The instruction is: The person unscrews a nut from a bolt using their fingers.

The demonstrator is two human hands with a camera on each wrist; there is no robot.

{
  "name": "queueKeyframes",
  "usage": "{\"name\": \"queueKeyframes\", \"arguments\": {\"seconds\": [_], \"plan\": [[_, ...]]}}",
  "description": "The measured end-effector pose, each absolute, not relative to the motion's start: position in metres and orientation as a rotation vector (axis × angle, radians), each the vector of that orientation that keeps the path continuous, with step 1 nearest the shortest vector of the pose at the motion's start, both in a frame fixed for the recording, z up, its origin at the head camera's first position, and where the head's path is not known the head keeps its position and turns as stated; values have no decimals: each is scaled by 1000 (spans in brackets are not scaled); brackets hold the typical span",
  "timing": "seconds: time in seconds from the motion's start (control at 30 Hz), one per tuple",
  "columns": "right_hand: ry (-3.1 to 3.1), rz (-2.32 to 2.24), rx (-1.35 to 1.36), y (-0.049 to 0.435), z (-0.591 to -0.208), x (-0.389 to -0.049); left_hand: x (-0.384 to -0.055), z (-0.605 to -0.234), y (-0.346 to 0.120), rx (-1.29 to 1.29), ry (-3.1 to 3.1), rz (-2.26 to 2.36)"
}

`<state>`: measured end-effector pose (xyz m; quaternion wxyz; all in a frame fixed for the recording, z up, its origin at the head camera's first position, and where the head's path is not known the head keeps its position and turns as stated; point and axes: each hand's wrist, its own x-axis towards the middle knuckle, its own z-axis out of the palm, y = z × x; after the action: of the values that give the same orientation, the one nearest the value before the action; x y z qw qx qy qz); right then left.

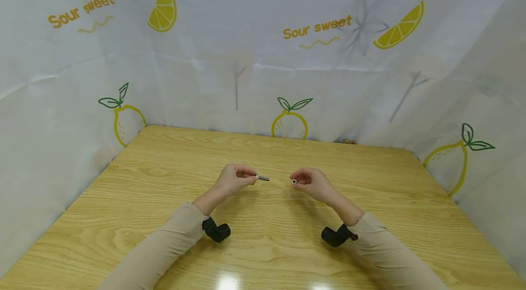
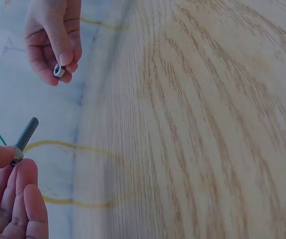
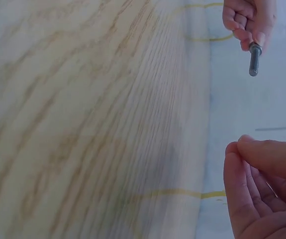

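My left hand [image 1: 233, 180] pinches a steel bolt [image 1: 263, 178] by its head between thumb and fingers. The bolt's threaded shank [image 2: 27, 133] sticks out towards the other hand. Across a short gap, my right hand [image 1: 315, 184] pinches a small metal nut [image 1: 293, 181], its hole showing in the head view. In the left wrist view the nut [image 2: 59, 70] sits at the right thumb and fingertips. The right wrist view has the bolt [image 3: 254, 59] pointing downwards from the left hand, while the nut is hidden behind the right hand's fingers [image 3: 262, 184]. Bolt and nut are apart, both held above the table.
A wooden table [image 1: 263, 253] with pale grain spreads under both hands. Behind it hangs a white curtain [image 1: 230, 20] printed with lemons and lettering. A black wrist camera mount [image 1: 217, 230] is on the left sleeve, and another black mount [image 1: 334, 236] on the right.
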<state>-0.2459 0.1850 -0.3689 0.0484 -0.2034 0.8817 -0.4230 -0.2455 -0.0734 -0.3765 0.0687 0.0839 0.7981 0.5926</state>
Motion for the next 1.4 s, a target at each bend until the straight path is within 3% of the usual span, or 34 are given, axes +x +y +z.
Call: {"name": "queueKeyframes", "arguments": {"seconds": [1.4], "plan": [[2751, -1006, -564, 192, -384, -254, -250, -386, -82, 279, 2590, 1471]]}}
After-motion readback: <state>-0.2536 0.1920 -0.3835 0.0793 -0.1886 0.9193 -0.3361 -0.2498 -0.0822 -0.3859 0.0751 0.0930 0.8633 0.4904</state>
